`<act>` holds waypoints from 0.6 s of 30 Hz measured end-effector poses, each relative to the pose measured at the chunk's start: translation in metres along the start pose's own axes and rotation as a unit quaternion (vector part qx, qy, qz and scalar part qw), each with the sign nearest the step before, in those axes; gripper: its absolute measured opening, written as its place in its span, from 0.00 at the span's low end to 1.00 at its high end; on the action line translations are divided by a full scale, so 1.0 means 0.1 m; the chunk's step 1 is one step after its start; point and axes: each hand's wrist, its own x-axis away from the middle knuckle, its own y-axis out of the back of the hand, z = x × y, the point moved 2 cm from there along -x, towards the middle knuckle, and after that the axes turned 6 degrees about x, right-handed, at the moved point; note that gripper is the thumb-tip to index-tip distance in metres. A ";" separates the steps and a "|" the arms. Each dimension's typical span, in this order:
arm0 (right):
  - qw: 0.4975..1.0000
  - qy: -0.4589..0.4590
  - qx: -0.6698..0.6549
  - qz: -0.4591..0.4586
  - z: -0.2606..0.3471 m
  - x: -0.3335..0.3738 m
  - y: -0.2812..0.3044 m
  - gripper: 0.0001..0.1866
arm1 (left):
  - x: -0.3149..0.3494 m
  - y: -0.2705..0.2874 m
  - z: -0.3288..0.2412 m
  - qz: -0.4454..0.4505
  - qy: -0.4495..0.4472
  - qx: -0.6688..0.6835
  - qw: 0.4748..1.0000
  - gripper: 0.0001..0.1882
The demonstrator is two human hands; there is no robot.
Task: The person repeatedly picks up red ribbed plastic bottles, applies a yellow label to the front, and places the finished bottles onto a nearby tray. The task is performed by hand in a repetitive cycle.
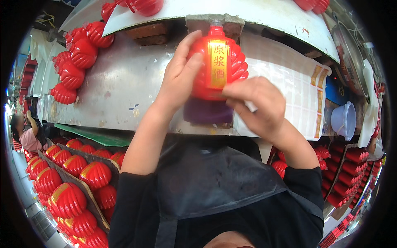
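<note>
A glossy red ribbed bottle (230, 56) with a clear neck stands or leans upright, its neck against a worn metal block (236, 25). Down its front runs a gold label (218, 66) with red edging and dark characters. My left hand (182, 74) wraps the bottle's left side, fingers and thumb resting on it. At the label's lower right corner is my right hand (258, 103), slightly blurred, its fingers curled and fingertips touching there. Whether something is pinched in them is hidden. To the right, a whitish backing sheet (281, 78) carries gold labels (319, 76) along its right edge.
Red bottles (78, 62) lie in a row at the table's left. Crates of red bottles (70, 198) stand at lower left, and stacked ones (347, 173) at right. A white raised board (269, 14) spans the back. A pale bucket (344, 120) sits right. Another person (31, 134) is far left.
</note>
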 end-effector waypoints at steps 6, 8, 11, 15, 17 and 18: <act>0.983 -0.152 0.100 -0.028 -0.46 -0.67 0.05 0.17 | -0.04 0.00 -0.04 0.008 -0.004 -0.077 0.997 0.35; 0.984 -0.172 -0.028 -0.023 -0.56 -0.75 0.06 0.15 | -0.09 0.03 -0.06 0.021 -0.004 -0.071 0.997 0.39; 0.994 -0.097 -0.035 0.029 -0.61 -0.78 0.01 0.13 | -0.20 0.07 -0.08 0.039 0.021 -0.104 0.994 0.44; 0.983 -0.164 0.055 0.064 -0.75 -0.87 -0.08 0.14 | -0.40 0.06 -0.11 0.055 0.062 -0.103 0.991 0.51; 0.980 -0.172 0.062 0.079 -0.78 -0.93 -0.09 0.14 | -0.48 0.07 -0.13 0.072 0.086 -0.085 0.990 0.54; 0.980 -0.169 0.067 0.080 -0.79 -0.96 -0.06 0.14 | -0.49 0.06 -0.14 0.080 0.093 -0.071 0.990 0.55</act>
